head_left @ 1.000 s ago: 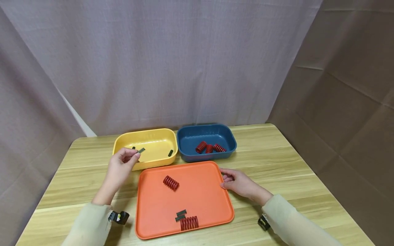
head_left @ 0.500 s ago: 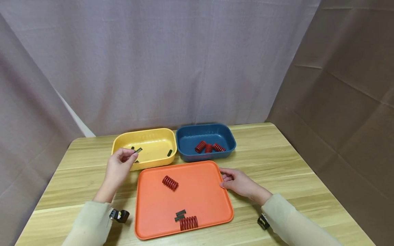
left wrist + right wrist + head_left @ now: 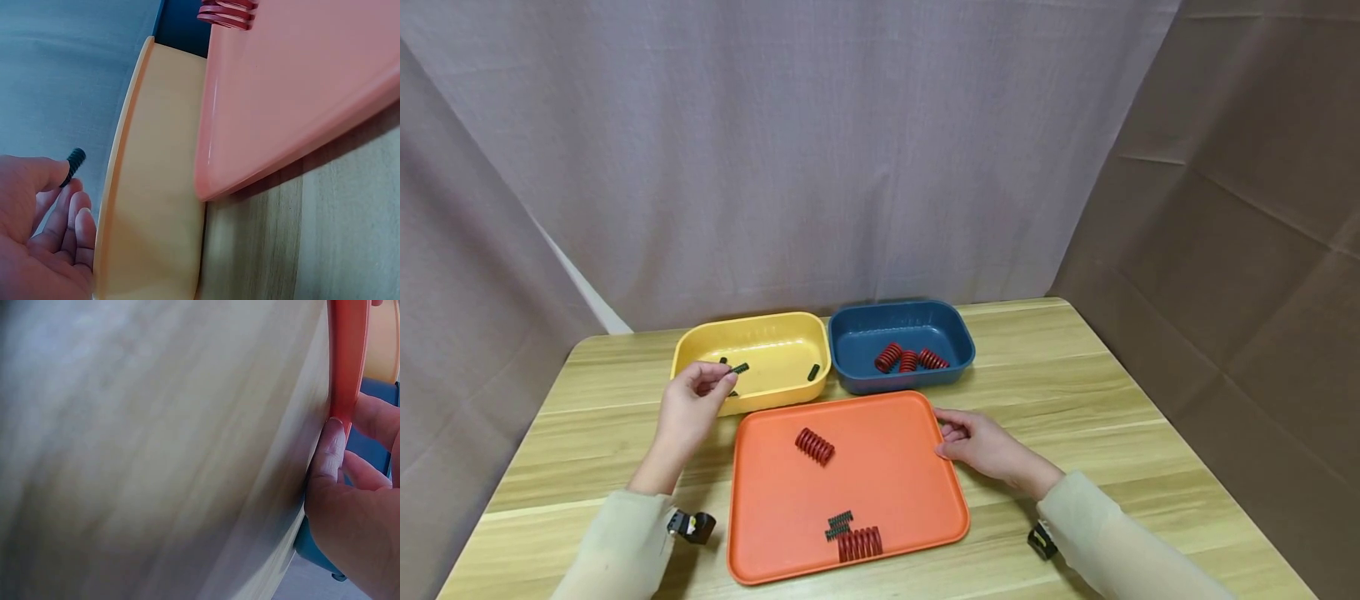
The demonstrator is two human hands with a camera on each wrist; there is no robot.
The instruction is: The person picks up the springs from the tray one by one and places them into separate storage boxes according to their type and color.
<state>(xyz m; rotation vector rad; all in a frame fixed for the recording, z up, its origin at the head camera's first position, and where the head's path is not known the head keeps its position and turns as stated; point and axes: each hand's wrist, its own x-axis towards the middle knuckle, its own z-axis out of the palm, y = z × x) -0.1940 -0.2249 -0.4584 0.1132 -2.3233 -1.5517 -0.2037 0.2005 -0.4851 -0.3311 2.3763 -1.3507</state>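
My left hand [image 3: 688, 408] pinches a small dark green coil spring [image 3: 741, 368] between thumb and fingertips, over the near left part of a yellow bin [image 3: 775, 398]. In the left wrist view the spring [image 3: 75, 161] pokes out past the thumb tip, above the bin's rim. At the right side of an orange tray [image 3: 895, 475], my right hand [image 3: 988, 450] holds the rim between thumb and fingers. On the tray lie a red spring [image 3: 815, 447], a second red spring [image 3: 860, 544] by the near edge, and two small dark springs [image 3: 839, 525] beside it.
Several small dark springs, one a dark spring [image 3: 814, 372] at the right end, lie in the yellow bin. Touching it on the right stands a blue bin [image 3: 917, 382] with three red springs [image 3: 908, 360]. A grey curtain [image 3: 880, 167] hangs behind the wooden table [image 3: 1060, 383].
The small spring in my left fingers has tilted a little, its free end now lower. Both hands otherwise keep their places, and the tray and bins stay put.
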